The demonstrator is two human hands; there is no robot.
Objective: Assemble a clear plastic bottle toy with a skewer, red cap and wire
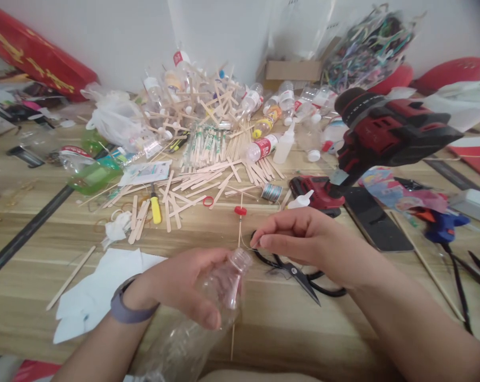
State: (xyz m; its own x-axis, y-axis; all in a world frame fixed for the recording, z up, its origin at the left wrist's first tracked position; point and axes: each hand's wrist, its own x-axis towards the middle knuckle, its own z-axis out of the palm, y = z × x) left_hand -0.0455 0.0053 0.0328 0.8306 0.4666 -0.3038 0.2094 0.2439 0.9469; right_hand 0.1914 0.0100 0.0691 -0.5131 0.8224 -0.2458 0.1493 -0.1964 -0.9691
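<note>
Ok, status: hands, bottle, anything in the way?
Left hand holding clear bottle. Right hand pinching thin strand near bottle mouth. Scissors close by, partly behind right hand.

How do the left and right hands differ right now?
Grip: the left hand wraps around a clear bottle; the right hand pinches a thin strand at its fingertips.
Wrist: the left wears a grey-purple band; the right shows none.
Place: the left is nearer the wearer; the right is farther forward.
Shared: both are ungloved.
</note>
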